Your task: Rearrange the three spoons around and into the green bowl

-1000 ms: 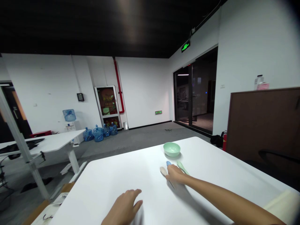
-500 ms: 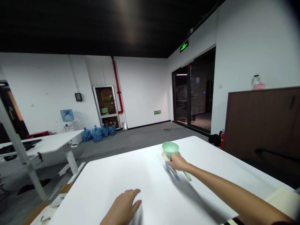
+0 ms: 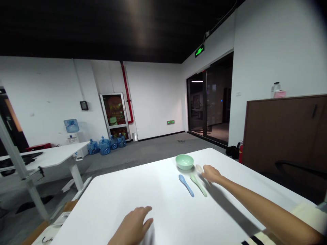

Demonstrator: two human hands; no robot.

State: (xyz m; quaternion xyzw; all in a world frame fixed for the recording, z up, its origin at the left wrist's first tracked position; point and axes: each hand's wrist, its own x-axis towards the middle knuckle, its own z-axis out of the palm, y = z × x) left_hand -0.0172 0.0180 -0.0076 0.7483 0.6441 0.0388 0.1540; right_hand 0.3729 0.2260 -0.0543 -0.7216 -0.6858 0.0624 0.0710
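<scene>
Near the far edge of the white table [image 3: 133, 190] stands a light green bowl [image 3: 184, 162]. A blue spoon [image 3: 186, 185] and a pale green spoon [image 3: 198, 185] lie side by side in front of it, handles towards me. My right hand [image 3: 211, 174] is closed on a cream spoon [image 3: 199, 168], just right of the green spoon; the spoon's head points towards the bowl and part of its handle is hidden by my fingers. Over the near part of the table, my left hand [image 3: 134, 224] is held open with thumb and fingers apart, touching none of the spoons.
A second white table [image 3: 58, 153] stands at the left, with blue water bottles [image 3: 104, 146] on the floor behind it. On the right is a brown cabinet [image 3: 276, 136] with a dark chair [image 3: 293, 170] in front. Boxes [image 3: 51, 228] lie beside the table's left edge.
My right hand has moved right with the cream spoon, from in front of the bowl to beyond the green spoon. Both lying spoons now show fully. My left hand has barely moved.
</scene>
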